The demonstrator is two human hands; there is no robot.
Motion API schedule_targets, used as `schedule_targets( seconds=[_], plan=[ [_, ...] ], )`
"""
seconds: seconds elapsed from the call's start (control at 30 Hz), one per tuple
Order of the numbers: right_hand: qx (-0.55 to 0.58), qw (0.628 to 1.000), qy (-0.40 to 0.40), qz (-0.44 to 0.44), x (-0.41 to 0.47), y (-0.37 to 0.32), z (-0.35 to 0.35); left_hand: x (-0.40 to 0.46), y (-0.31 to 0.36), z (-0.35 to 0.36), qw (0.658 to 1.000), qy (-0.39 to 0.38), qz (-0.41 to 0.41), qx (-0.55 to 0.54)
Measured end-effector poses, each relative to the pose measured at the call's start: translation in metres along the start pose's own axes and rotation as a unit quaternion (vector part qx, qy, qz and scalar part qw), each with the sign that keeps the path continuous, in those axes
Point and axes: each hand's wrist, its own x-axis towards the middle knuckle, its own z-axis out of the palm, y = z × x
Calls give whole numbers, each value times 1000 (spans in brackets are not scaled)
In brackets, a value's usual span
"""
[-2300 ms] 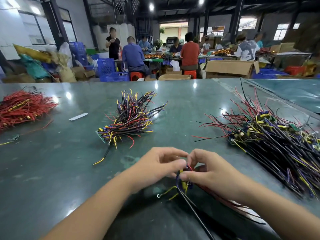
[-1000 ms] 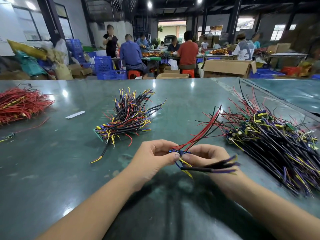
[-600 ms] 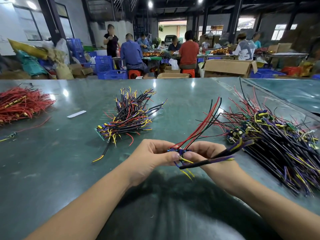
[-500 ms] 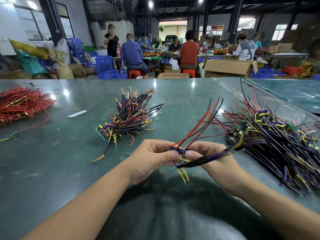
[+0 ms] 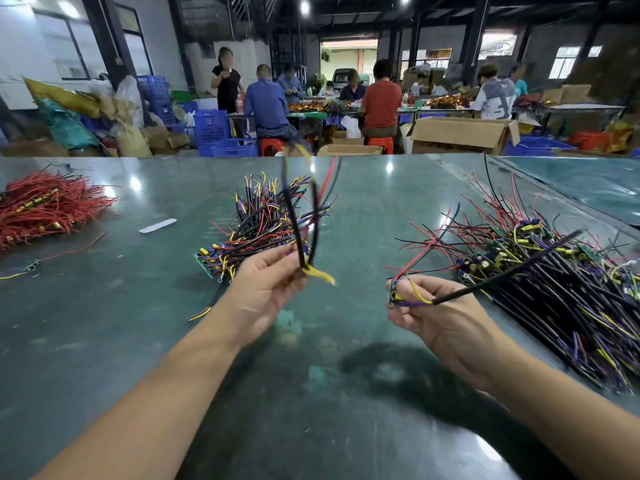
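View: head camera, looking forward and down.
Work surface: green table (image 5: 104,341), glossy, filling the lower two thirds of the frame.
Left hand (image 5: 266,289): centre of frame, raised off the table, with fingers and thumb pinched on the base of the left harness (image 5: 313,223).
Left harness: black, red and yellow leads stand upward from the pinch and are motion-blurred. Short yellow ends stick out to the right of the fingers.
Right hand (image 5: 440,320): right of centre, well apart from the left hand, with fingers curled and pinching the right harness (image 5: 393,295).
Right harness: small board at the fingertips. Red and black leads rise toward the upper right, and a black sleeved lead runs right over the right pile (image 5: 554,289).
Right pile: wired boards heaped on the table at the right edge.
Centre pile (image 5: 263,223): wired boards on the table, behind the left hand.
Red pile (image 5: 45,209): red leads at the left edge.
White strip (image 5: 157,225): flat on the table between the red pile and the centre pile.
Cardboard box (image 5: 460,133): upper right, beyond the table, flaps open. Its contents cannot be seen.
Blue crates (image 5: 213,128): upper left of centre, stacked. Their contents cannot be determined.
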Motion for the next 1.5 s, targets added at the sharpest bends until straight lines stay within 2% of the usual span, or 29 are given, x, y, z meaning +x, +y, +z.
schedule_targets(
  seconds=[0.07,0.13,0.17,0.23,0.27,0.3,0.33,0.4,0.43,0.47,0.5,0.67,0.8,0.87,1.0,1.07,1.13,1.27,1.3,1.43,1.5],
  plan=[
    [-13,1000,-8,10,0,0,-2,8,0,-6,992,112,40,33],
    [-51,998,-28,21,-1,4,-2,12,-5,-13,966,207,74,135],
    [-76,996,-36,26,-1,6,-1,12,-8,-17,938,251,90,220],
    [-115,992,-52,28,-1,9,-2,8,-10,-18,845,314,152,406],
    [-132,989,-63,26,-2,9,-2,4,-9,-14,804,311,209,462],
    [-151,986,-73,25,-3,8,0,1,-7,-8,794,272,257,479],
    [-170,982,-83,21,-4,8,1,-3,-6,-1,822,198,270,460],
    [-195,975,-101,16,-6,8,3,-16,-9,16,903,5,178,390],
    [-204,973,-110,15,-7,7,4,-23,-14,24,921,-80,113,365],
    [-211,970,-118,15,-7,6,5,-27,-20,28,922,-136,62,358],
    [-216,968,-124,18,-8,6,6,-30,-25,31,922,-162,32,350],
    [-219,969,-111,24,-8,5,9,-28,-27,29,947,-138,32,287],
    [-144,986,-76,22,-7,5,9,-27,-30,31,972,-105,29,210],
    [-126,989,-81,20,-7,5,8,-27,-28,31,972,-110,36,203],
    [-193,972,-131,22,-8,9,8,-31,-28,28,916,-197,70,342],
    [-236,958,-162,25,-9,11,8,-33,-32,29,869,-215,75,439],
    [-256,949,-180,27,-9,12,8,-33,-32,29,825,-204,101,518],
    [-262,951,-163,24,-8,9,8,-28,-25,23,794,-157,162,564],
    [-262,950,-167,24,-8,9,9,-27,-24,22,800,-134,174,558],
    [-262,949,-174,38,-8,6,8,-15,-19,19,890,-6,182,419],
    [-265,947,-178,42,-9,4,7,-5,-15,10,914,74,191,350]
  ],
)
